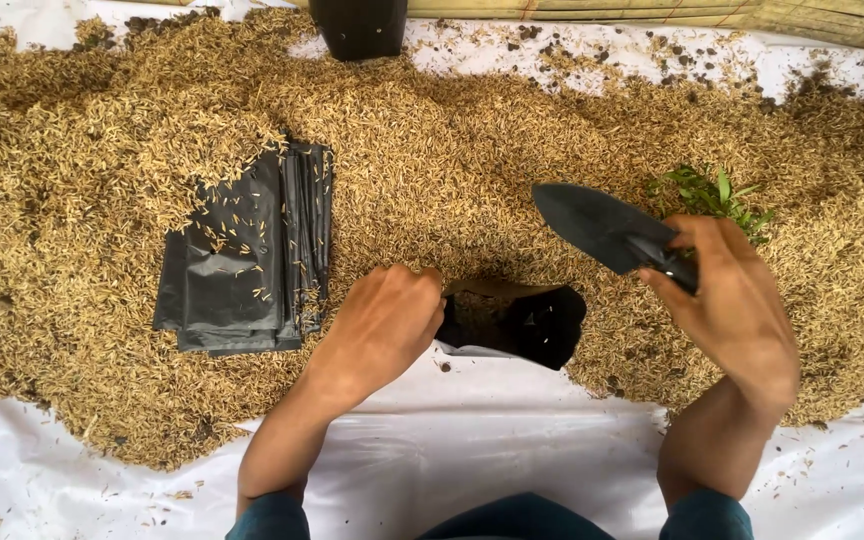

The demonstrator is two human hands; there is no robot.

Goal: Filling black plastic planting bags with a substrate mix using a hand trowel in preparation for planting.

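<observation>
White plastic sheeting [472, 440] covers the ground, and a broad heap of golden rice husks [432, 170] is spread over it. The left hand [384, 325] is curled shut on the near-left rim of a small black grow bag [522, 320], holding its mouth open toward the person. The right hand [737, 305] is closed around the handle of a black trowel [602, 228], whose long axis runs from the fingers [697, 232] up and to the left, blade tip aimed across the heap. The blade hangs above and just to the right of the bag's mouth, apart from it, so the right hand is the nearer one to the husks beyond the bag. A stack of flat black bags [242, 265] lies well to the left, dusted with husks. A green seedling [717, 195] lies just behind the right hand, and another black bag [357, 28] stands at the far edge.
</observation>
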